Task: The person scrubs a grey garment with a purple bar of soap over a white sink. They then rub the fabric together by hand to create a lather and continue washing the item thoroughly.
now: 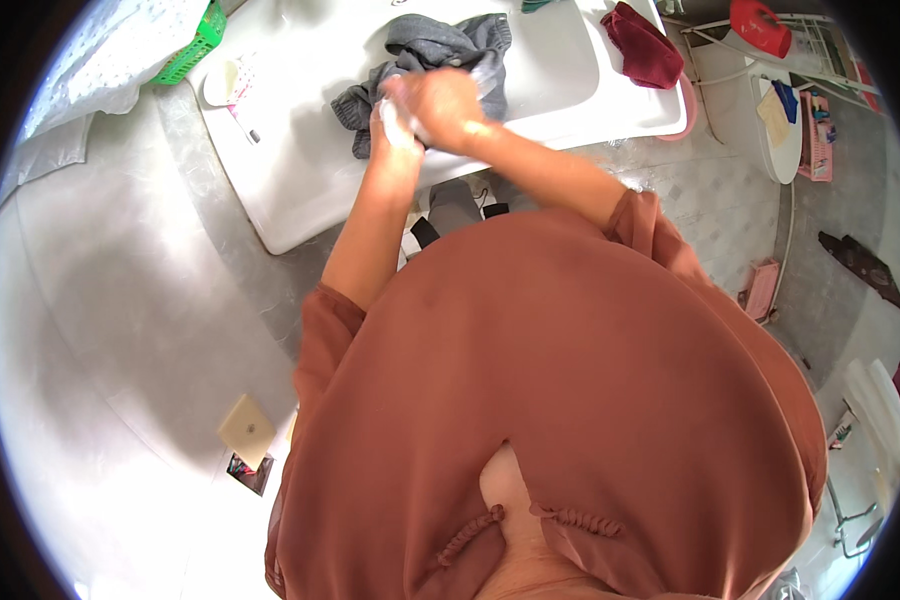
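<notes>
Both my hands are together over the near edge of a white sink [300, 195], and they look blurred. My left hand [401, 139] is closed around a small white item [396, 124], which could be cloth or soap; the blur hides which. Pressed against it from the right is my right hand [442, 101], its fingers curled over the same item. A bit of white also shows beyond the right hand. Under and behind the hands lies a bunched grey garment [450, 37], partly hidden by them and spread across the sink.
A white cup [221, 84] and a toothbrush [243, 124] lie on the sink's left side, near a green plastic basket [195, 51]. Dark red cloth [645, 49] hangs on the right rim above a pink basin [690, 109]. Farther right are a red plastic vessel [761, 28] and pink rack [817, 139].
</notes>
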`<state>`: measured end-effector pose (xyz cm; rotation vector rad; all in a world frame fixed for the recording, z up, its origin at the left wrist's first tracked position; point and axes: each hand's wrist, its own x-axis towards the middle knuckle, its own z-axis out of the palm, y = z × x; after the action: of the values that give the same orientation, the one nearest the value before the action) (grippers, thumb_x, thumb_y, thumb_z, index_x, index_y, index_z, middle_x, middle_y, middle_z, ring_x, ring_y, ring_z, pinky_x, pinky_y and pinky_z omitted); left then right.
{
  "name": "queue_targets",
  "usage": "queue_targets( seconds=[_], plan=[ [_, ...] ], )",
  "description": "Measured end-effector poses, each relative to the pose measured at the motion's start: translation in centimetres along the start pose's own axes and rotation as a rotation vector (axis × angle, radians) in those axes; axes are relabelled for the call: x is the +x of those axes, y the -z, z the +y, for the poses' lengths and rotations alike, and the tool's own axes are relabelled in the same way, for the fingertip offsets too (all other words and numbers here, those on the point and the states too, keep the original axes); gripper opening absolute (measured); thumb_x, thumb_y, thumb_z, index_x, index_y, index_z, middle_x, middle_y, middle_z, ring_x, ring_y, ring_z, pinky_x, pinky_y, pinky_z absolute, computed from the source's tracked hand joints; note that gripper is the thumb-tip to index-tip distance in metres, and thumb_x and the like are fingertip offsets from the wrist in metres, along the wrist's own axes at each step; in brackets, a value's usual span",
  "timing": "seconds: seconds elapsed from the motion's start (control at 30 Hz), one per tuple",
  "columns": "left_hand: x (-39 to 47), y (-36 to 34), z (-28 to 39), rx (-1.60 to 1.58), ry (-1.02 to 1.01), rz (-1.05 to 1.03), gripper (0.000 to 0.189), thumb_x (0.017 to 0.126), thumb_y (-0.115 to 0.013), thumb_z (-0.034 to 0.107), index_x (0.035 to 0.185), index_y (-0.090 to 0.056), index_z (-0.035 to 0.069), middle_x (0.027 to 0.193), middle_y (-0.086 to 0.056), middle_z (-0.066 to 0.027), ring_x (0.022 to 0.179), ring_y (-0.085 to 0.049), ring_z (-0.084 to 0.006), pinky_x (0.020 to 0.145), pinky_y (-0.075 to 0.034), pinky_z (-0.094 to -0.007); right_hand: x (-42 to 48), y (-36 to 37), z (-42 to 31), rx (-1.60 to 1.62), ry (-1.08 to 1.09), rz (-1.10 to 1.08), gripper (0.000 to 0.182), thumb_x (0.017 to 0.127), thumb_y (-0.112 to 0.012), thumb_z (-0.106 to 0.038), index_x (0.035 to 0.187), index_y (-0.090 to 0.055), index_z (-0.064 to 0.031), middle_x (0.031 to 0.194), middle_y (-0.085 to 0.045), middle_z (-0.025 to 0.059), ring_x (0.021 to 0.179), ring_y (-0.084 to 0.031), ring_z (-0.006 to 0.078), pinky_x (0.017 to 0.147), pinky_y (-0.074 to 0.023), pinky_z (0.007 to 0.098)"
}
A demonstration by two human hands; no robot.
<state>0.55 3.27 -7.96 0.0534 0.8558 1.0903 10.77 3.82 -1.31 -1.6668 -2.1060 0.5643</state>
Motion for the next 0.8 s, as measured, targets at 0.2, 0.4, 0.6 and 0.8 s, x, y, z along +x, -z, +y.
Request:
queue_targets(
  seconds=[0.2,0.4,0.6,0.8],
  plan=[
    [-1.3,-2.6,-0.7,0.196,-0.02,0.24,0.027,0.094,-0.049,0.031,0.099,-0.057,0.005,0.086,-0.06,-0.0024,0.08,-0.058,-0.017,0.065,-0.047,-0.0288,1.8,-0.3,3.6,-0.107,-0.179,-0.176,0.038,0.09,-0.047,-0.042,0.073,-0.067,-0.014,0.069,-0.066,0.0091,0.062,-0.064,0.0278,0.053,-0.05,0.0385],
    [1.3,1.8,0.8,0.203,0.062,0.203,0.032,0.094,-0.049,0.038,0.084,-0.056,0.009,0.075,-0.057,-0.0036,0.076,-0.058,-0.0184,0.06,-0.046,-0.0318,-1.4,-1.2,0.3,0.049,0.102,0.018,0.031,0.089,-0.051,-0.042,0.089,-0.071,-0.0181,0.071,-0.065,0.0124,0.07,-0.062,0.0319,0.064,-0.0499,0.0411],
    [-2.9,-3.1,3.9,0.39,-0.197,0.082,0.023,0.094,-0.053,0.026,0.083,-0.058,0.006,0.075,-0.052,-0.0009,0.068,-0.048,-0.0108,0.063,-0.042,-0.0256,0.7,0.3,6.2,0.883,-0.356,-0.23,0.035,0.091,-0.058,-0.035,0.09,-0.068,-0.0019,0.064,-0.046,-0.0076,0.061,-0.039,0.0028,0.056,-0.0343,0.021],
    [-3.2,-1.2,5.5,0.864,-0.241,-0.2,0.013,0.09,-0.053,0.011,0.096,-0.061,0.003,0.099,-0.059,-0.0049,0.098,-0.052,-0.0129,0.089,-0.036,-0.0252,-0.7,1.4,8.0,1.1,-0.301,-0.243,0.028,0.091,-0.059,-0.032,0.08,-0.064,-0.0066,0.071,-0.049,-0.0087,0.065,-0.039,0.0018,0.059,-0.0329,0.0192]
  ],
)
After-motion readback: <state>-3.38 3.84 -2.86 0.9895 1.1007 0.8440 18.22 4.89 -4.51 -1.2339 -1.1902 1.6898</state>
